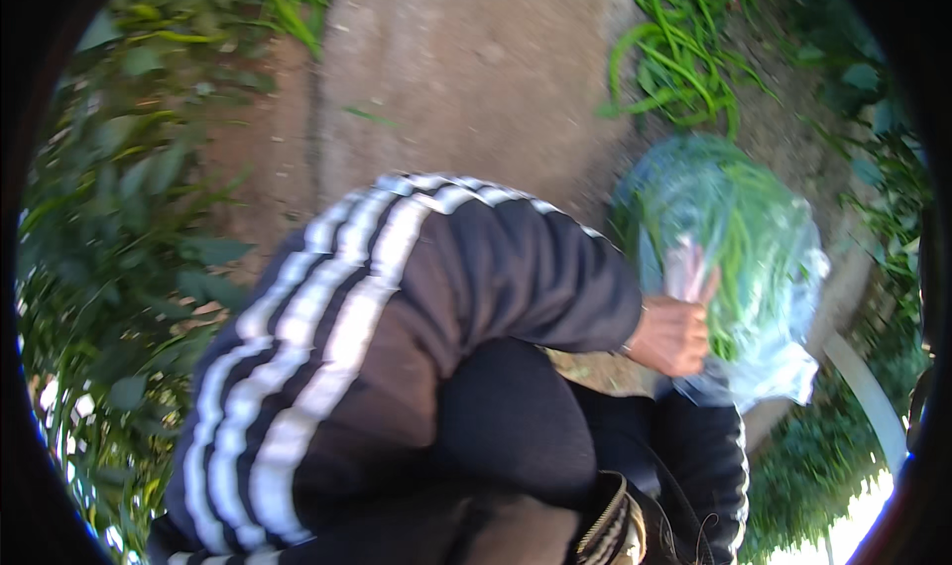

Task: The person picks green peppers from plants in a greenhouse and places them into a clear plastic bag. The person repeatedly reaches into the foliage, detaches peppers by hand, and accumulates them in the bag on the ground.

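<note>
My left hand (669, 334), at the end of a dark sleeve with white stripes, is closed at the near left edge of a clear plastic bag (781, 320). Long green peppers (732, 230) show through the plastic and bulge it out. My right sleeve (699, 453) reaches up from below to the bag's mouth, where plastic and my left hand hide most or all of the right hand. Something pinkish and finger-like shows at the bag beside my left knuckles, too blurred to identify. Just beyond the bag, a loose heap of long green peppers (684, 67) lies on the soil.
A bare dirt path (476, 82) runs away ahead. Leafy plants (126, 230) stand along the left, and more foliage (818, 446) grows on the right. Another bunch of green peppers (297, 7) lies at the far left of the path. A pale curved strip (866, 394) is right of the bag.
</note>
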`<state>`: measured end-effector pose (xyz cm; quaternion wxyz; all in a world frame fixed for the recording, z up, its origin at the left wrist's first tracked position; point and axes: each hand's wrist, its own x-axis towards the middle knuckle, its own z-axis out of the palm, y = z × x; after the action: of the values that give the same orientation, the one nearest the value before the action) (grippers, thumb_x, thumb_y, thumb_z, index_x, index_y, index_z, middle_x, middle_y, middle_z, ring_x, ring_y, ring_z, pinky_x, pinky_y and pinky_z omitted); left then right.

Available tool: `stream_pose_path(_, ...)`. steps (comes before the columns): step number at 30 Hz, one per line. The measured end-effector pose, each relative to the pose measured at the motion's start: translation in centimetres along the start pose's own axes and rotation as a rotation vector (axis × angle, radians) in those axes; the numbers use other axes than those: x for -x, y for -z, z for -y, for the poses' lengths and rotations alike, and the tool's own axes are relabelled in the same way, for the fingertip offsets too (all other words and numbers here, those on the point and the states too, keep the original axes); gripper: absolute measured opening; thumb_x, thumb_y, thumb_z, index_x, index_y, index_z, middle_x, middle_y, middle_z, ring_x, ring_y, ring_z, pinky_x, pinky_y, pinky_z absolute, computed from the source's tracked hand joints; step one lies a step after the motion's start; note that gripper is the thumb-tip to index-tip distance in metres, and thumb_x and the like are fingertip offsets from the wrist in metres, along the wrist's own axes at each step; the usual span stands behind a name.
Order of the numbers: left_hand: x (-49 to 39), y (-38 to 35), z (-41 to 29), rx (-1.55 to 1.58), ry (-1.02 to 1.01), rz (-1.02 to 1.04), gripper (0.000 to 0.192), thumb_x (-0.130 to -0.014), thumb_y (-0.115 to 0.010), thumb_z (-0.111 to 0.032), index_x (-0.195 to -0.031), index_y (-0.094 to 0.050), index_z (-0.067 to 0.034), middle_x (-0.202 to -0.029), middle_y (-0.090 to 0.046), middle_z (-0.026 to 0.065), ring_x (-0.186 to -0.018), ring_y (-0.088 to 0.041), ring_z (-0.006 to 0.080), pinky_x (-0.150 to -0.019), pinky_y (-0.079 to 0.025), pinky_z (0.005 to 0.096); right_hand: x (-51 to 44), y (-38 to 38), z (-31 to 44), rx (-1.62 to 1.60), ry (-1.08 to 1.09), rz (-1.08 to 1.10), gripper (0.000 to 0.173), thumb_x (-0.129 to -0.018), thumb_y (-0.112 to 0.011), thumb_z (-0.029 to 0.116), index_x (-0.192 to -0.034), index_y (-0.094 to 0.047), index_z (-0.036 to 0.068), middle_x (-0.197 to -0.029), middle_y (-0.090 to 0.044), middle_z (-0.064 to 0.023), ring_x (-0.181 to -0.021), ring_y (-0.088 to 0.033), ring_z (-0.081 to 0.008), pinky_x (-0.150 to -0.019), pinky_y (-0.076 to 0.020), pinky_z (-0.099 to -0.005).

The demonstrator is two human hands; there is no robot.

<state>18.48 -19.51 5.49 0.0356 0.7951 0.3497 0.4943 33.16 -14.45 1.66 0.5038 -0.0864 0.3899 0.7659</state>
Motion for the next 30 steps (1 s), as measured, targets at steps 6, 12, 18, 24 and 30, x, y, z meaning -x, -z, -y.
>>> stream_pose_path(6, -5.3, 4.0, 0.2, 0.339, -0.036, -0.084, 0.015, -0.068, -0.063, -0.013, -0.066, -0.05, -0.005, -0.066, -0.051, 0.0068, -0.065, -0.057, 0.0238, -0.058, -0.047, 0.0371, -2.5, -1.3, -0.9, -1.921, -0.488, -0.75, 0.06, -0.087, -0.037, 0.018, -0.145, -0.024, 0.014, -0.155, -0.011, -0.0055, -0.143, -0.01, -0.0226, -0.115, -0.0074, -0.0487)
stream_pose_path(12, -5.6, 3.9, -2.0, 0.096, 0.041, -0.055, 0.016, -0.066, -0.062, -0.017, -0.065, -0.05, -0.007, -0.067, -0.05, 0.0059, -0.065, -0.056, 0.0238, -0.055, -0.045, 0.0363, -3.1, 0.1, -1.1, -1.992, -0.5, -0.87, 0.063, -0.083, -0.045, 0.021, -0.143, -0.028, 0.011, -0.153, -0.019, -0.0091, -0.142, -0.015, -0.0236, -0.114, -0.0087, -0.0495)
stream_pose_path(18, -5.6, 5.2, -3.5, -0.116, 0.18, 0.146, 0.015, -0.068, -0.062, -0.018, -0.067, -0.052, -0.007, -0.069, -0.053, 0.0062, -0.067, -0.058, 0.0247, -0.055, -0.046, 0.0359, -3.3, 0.8, -0.4, -2.072, -0.569, -1.052, 0.056, -0.084, -0.048, 0.022, -0.137, -0.033, 0.009, -0.142, -0.027, -0.0107, -0.13, -0.023, -0.0237, -0.105, -0.0159, -0.0457)
stream_pose_path(24, -7.7, 5.7, -4.4, -0.33, 0.214, 0.249, 0.016, -0.067, -0.065, -0.024, -0.071, -0.059, -0.01, -0.073, -0.059, 0.0041, -0.071, -0.061, 0.0248, -0.06, -0.046, 0.0389, -4.7, -1.4, 1.7, -2.166, -0.624, -1.006, 0.048, -0.086, -0.05, 0.022, -0.129, -0.038, 0.006, -0.129, -0.035, -0.0119, -0.117, -0.032, -0.0236, -0.094, -0.0245, -0.0423)
stream_pose_path(30, -11.1, 0.2, -7.4, -0.46, 0.574, 0.185, 0.015, -0.064, -0.067, -0.026, -0.07, -0.061, -0.013, -0.08, -0.058, 0.0045, -0.086, -0.058, 0.0259, -0.073, -0.043, 0.0414, -5.9, -1.1, 2.8, -2.575, -0.577, -0.874, 0.04, -0.087, -0.053, 0.022, -0.122, -0.044, 0.004, -0.116, -0.043, -0.013, -0.103, -0.041, -0.0235, -0.084, -0.0331, -0.0389)
